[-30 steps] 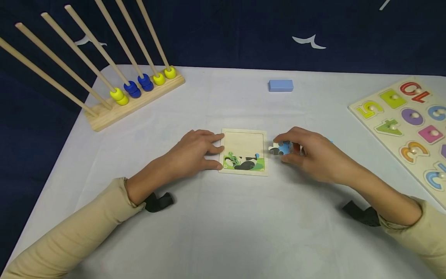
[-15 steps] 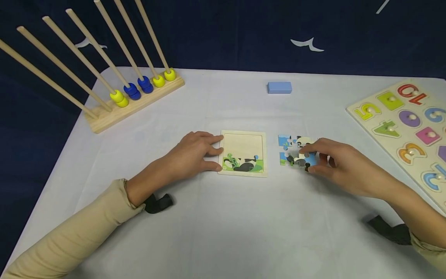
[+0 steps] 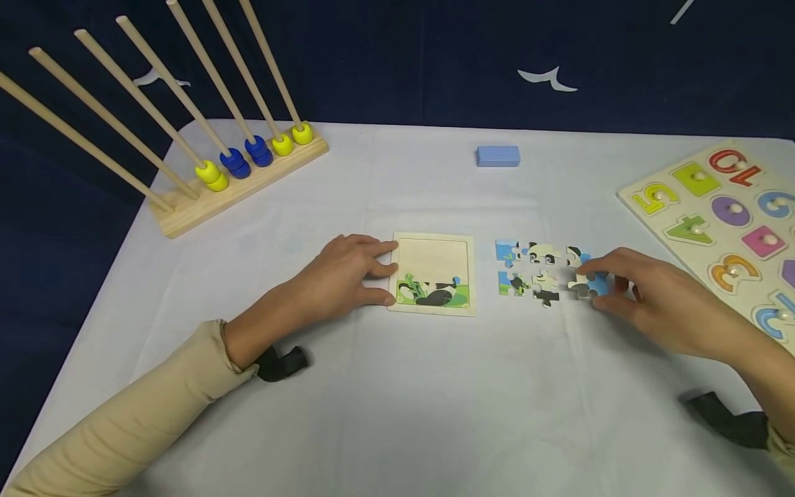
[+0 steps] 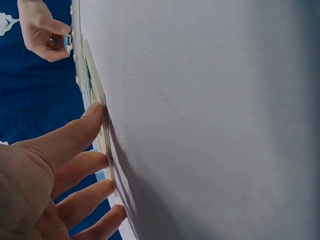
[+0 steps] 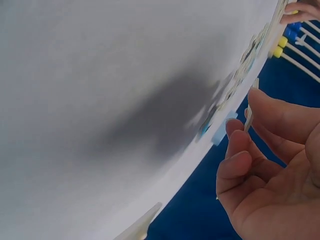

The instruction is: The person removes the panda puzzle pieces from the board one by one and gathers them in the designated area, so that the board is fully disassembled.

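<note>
A small wooden puzzle tray (image 3: 433, 257) lies mid-table, its lower strip filled with panda and green-grass pieces. Against its left edge rest the fingertips and thumb of my left hand (image 3: 338, 276), the fingers extended and slightly spread. Thumb and fingers of my right hand (image 3: 664, 304) pinch a blue, black and white puzzle piece (image 3: 597, 284). The right wrist view shows this piece (image 5: 249, 119) edge-on, lifted off the cloth. Left of that hand lie several loose panda pieces, among them a panda-face piece (image 3: 542, 254) and a blue corner piece (image 3: 506, 251).
A wooden counting rack (image 3: 242, 183) with tall rods and yellow and blue beads stands back left. A light blue block (image 3: 498, 157) lies at the back. At the right is a number-and-shape peg board (image 3: 698, 200). Dark cloth (image 3: 422, 62) hangs behind the white-covered table.
My right hand has moved rightward, away from the tray, with the puzzle piece in its pinch, uncovering the loose pieces. The left hand stays at the tray's edge.
</note>
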### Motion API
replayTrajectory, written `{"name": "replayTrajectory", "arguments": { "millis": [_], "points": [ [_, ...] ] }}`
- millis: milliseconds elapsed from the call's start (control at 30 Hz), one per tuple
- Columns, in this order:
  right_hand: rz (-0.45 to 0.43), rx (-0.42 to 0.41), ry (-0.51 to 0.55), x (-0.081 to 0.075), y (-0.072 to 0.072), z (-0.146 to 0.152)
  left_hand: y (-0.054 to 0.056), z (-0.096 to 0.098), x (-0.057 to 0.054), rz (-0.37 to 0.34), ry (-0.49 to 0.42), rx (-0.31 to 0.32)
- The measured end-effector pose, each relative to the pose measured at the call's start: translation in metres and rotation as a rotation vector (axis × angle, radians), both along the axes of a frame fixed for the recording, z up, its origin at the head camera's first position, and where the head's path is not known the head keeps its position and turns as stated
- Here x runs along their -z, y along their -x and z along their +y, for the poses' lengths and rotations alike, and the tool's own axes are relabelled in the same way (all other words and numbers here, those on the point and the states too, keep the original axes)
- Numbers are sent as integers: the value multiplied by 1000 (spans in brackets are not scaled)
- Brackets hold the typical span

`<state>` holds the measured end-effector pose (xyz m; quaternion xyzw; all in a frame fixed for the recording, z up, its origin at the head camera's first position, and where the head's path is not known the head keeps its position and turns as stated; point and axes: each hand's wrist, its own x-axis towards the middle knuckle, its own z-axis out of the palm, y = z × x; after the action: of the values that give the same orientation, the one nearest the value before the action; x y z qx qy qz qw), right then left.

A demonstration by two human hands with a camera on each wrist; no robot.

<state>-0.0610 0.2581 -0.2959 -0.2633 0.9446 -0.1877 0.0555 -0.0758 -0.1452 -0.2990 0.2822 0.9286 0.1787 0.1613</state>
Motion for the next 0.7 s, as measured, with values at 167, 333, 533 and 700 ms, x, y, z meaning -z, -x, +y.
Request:
{"name": "replayTrajectory", "arguments": {
  "millis": [167,333,533,700],
  "points": [
    [0,-37,31,6,2,4,0,0,1,4,3,-2],
    [-20,-55,53,11,2,3,0,0,0,3,2,-1],
    [-34,-46,24,11,3,0,-1,0,-1,9,-1,3],
    [-53,-26,-13,11,3,0,-1,0,-1,14,-3,3]
  ]
}}
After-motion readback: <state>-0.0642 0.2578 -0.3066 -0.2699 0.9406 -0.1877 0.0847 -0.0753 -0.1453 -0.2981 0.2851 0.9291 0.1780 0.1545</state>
